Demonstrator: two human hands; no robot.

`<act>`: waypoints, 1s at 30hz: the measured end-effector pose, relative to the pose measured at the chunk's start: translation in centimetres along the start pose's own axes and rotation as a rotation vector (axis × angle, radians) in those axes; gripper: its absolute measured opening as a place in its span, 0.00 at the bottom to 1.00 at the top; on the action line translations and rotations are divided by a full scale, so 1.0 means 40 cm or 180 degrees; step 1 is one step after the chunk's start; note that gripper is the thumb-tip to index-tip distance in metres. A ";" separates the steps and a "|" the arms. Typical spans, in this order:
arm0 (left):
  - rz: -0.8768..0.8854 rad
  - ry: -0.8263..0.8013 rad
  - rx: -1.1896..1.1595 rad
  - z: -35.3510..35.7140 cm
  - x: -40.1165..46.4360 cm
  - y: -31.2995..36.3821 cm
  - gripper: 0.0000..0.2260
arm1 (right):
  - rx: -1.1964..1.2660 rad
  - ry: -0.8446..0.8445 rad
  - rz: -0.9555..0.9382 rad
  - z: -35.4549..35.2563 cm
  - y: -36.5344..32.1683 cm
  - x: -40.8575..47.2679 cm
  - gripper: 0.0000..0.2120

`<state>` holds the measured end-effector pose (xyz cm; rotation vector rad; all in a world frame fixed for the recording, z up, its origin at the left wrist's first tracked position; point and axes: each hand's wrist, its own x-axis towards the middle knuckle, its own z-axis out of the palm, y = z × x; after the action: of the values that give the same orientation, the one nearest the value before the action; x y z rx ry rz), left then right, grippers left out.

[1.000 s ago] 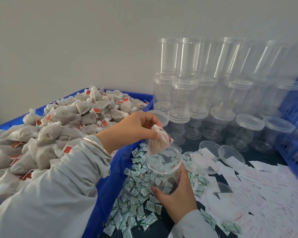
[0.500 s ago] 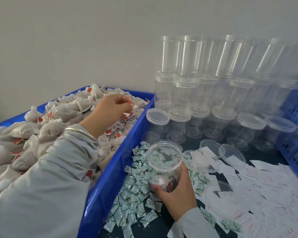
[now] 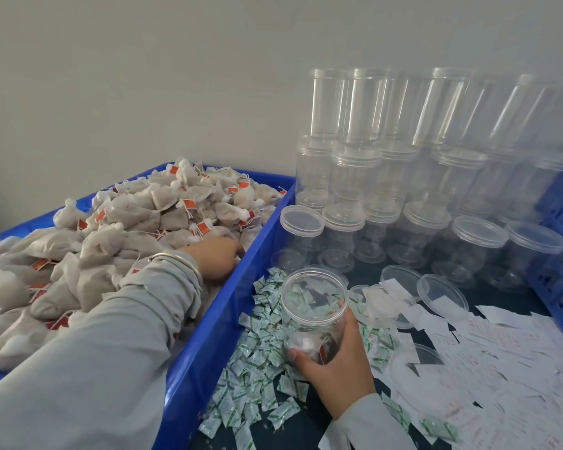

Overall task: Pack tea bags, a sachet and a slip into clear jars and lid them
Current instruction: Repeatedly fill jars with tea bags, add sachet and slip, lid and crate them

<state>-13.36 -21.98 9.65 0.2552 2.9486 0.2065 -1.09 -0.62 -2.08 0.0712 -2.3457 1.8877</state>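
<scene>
From the head camera, the left hand [image 3: 220, 256] reaches down into the blue crate [image 3: 208, 345], among the heap of tea bags [image 3: 137, 219] with small red tags; its fingertips are buried at the crate's near right wall, so whether they pinch a bag cannot be told. A silver bangle [image 3: 179, 259] sits at the wrist above a grey sleeve [image 3: 95, 352]. The right hand [image 3: 337, 362] grips an open clear jar [image 3: 312, 306] low on its side, fingers and thumb curled round it; the jar stands upright on the dark table [image 3: 488, 297], just beside the crate, with at least one tea bag at its bottom. Green and white sachets [image 3: 257, 368] lie scattered around the jar's base. To the right, white paper slips [image 3: 501, 358] cover the table, with loose clear lids [image 3: 441, 292] among them. Behind, stacked empty jars [image 3: 403, 177] stand against the wall, some lidded.
</scene>
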 end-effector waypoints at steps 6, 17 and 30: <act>-0.0049 -0.0087 0.0045 0.002 0.008 -0.007 0.16 | 0.0005 0.0002 -0.0020 0.001 0.000 0.001 0.52; -0.0369 0.1010 -0.1246 -0.054 0.000 -0.026 0.03 | -0.0011 0.0015 -0.0002 0.004 0.003 0.001 0.53; 0.0667 0.0399 -0.3966 -0.108 -0.085 0.093 0.13 | -0.0081 -0.0020 0.0065 0.000 0.007 0.002 0.53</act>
<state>-10.27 -19.50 14.99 0.3370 2.2875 1.9596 -1.19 -0.53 -2.34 0.0511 -2.3829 1.8691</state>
